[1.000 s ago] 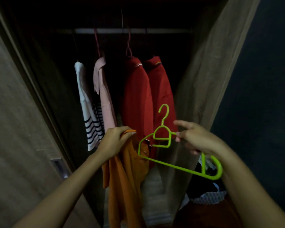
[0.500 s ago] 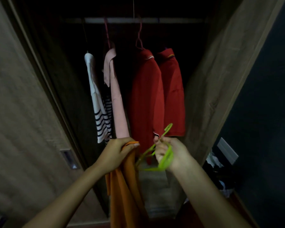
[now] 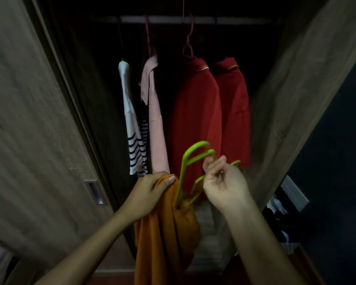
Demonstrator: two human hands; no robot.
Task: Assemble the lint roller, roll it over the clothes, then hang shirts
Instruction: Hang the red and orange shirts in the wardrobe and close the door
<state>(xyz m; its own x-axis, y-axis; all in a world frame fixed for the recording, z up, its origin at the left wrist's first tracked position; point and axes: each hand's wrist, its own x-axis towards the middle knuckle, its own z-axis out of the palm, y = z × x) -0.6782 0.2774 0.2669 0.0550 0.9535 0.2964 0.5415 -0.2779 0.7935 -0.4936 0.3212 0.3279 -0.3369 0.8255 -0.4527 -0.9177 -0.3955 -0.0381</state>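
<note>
The left hand (image 3: pixel 147 195) grips a bunched fold of the orange shirt (image 3: pixel 164 239), thumb pressed on top of the cloth, fingers wrapped underneath and hidden by it. The shirt hangs straight down from that grip, and its lower part is cut off by the bottom edge of the view. The right hand (image 3: pixel 224 182), palm turned toward the camera, has its fingers curled round the green hanger (image 3: pixel 193 159). The hanger is tilted, one looped end up in front of the red shirts, and its lower end goes into a fold of the orange shirt, where it disappears; how far it reaches inside cannot be told. A short green piece shows just past the right hand's knuckles, probably the hook, though the hand covers the join.

Behind, in the dark wardrobe, a pale rail (image 3: pixel 193 19) runs across the top. From it hang a white striped top (image 3: pixel 132 124), a pink shirt (image 3: pixel 154 120) and two red shirts (image 3: pixel 195 120), side by side. Two pink hanger hooks are visible over the rail; the other garments' hangers are lost in shadow. The wardrobe's wood-grain doors (image 3: pixel 29 120) stand open on either side. At lower right, a heap of dark and white cloth (image 3: pixel 280 210) lies in gloom, too dim to make out.
</note>
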